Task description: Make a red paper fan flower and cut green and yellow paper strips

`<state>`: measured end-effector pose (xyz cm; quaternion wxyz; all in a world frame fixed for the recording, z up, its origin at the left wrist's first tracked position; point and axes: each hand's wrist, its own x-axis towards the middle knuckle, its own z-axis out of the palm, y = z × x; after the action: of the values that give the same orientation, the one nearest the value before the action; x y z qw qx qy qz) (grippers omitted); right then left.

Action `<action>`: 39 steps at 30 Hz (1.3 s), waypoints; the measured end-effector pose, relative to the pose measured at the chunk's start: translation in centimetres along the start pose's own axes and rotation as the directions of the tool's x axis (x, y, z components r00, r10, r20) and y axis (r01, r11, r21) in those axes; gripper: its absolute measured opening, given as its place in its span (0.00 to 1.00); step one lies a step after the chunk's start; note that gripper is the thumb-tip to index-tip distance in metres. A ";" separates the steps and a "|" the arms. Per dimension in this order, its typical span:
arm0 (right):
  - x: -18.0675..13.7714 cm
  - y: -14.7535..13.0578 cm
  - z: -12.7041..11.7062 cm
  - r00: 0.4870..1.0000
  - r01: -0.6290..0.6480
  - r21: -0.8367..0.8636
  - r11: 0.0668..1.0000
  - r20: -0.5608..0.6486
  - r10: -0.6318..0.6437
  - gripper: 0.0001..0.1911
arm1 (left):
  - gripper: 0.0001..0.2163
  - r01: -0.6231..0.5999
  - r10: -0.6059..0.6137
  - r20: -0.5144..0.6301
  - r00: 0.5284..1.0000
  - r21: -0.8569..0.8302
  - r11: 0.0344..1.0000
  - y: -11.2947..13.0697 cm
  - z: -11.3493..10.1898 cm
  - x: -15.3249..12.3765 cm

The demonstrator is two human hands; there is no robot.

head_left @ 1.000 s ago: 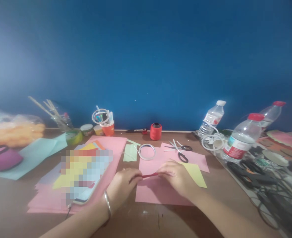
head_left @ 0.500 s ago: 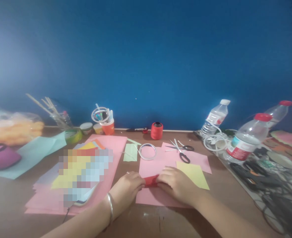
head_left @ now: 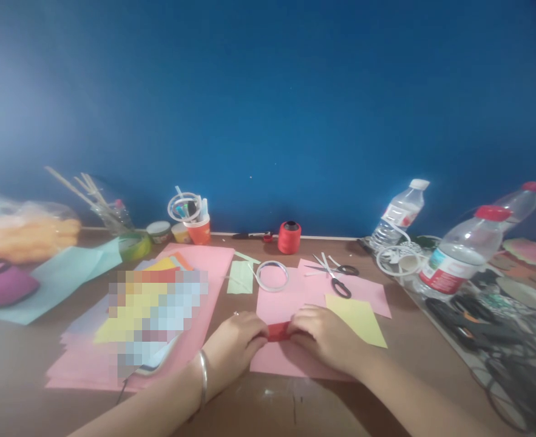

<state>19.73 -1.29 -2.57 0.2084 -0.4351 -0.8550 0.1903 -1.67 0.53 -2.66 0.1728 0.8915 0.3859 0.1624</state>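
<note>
Fingers (head_left: 258,328) of the left hand (head_left: 235,338) grip the left end of a red strip (head_left: 278,331), while those of the right hand (head_left: 325,335) are closed on its right end; the middle section shows between them. The strip lies over a pink sheet (head_left: 277,358), near its middle; whether it touches the paper throughout cannot be told. A yellow sheet (head_left: 361,321) extends beyond the right hand. Farther back, a pale ring (head_left: 273,289) overlaps the pink sheet, with a light green sheet (head_left: 239,282) just to its left and black-handled scissors (head_left: 341,290) to its right. Along the blue wall (head_left: 268,109) stand a red spool (head_left: 289,238) and, to the left, an orange cup (head_left: 198,233) of pens. Layered papers (head_left: 220,261) cover the left of the brown table (head_left: 235,419); a red-capped bottle (head_left: 459,258) and a white-capped bottle (head_left: 404,209) stand at right
</note>
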 end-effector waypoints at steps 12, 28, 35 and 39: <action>0.1 -0.6 0.5 0.992 -0.122 0.071 0.990 -0.013 0.124 0.08 | 0.10 -0.065 0.064 0.012 0.998 0.105 0.992 -0.1 0.7 0.2; 0.4 0.6 1.0 0.934 -0.354 0.170 0.920 0.021 0.356 0.03 | 0.09 0.017 -0.020 0.074 0.997 0.033 0.999 -0.6 0.8 -0.2; 0.9 1.0 0.6 0.938 -0.346 0.160 0.925 0.076 0.338 0.06 | 0.11 -0.016 0.015 0.056 0.998 0.007 1.000 -0.7 0.6 0.1; 1.1 1.0 0.6 0.936 -0.352 0.144 0.925 0.084 0.343 0.07 | 0.12 -0.073 0.071 0.057 0.996 0.034 0.997 -0.5 0.2 0.5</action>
<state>19.50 0.08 -3.33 0.1801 -0.5562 -0.7525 0.3032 -1.59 1.21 -3.00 0.1614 0.9120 0.3514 0.1368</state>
